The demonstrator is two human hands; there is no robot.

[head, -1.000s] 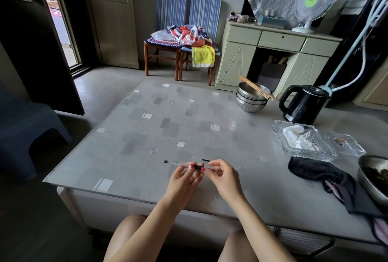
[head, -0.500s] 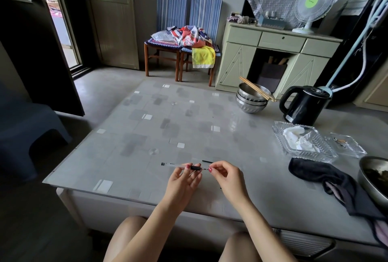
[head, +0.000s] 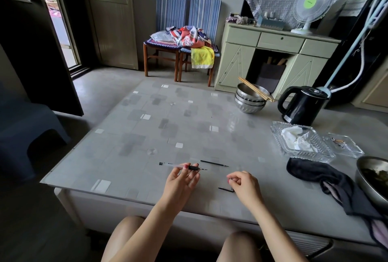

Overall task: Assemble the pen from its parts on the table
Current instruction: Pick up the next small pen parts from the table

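Note:
My left hand holds the pen barrel level just above the grey table. The barrel is clear, with a black end plug on the left and a black grip and metal tip pointing right. A thin black refill lies on the table just beyond the tip. My right hand hovers to the right with its fingertips pinched together. Under its thumb a small black cap piece lies on the table. Whether the fingers touch it I cannot tell.
To the right are a dark cloth, a glass tray with tissue, a smaller glass dish and a metal bowl. A black kettle and stacked steel bowls with chopsticks stand at the back.
My right hand has let go of the pen tip and moved right and nearer to me, over the black cap piece. My left hand still holds the barrel.

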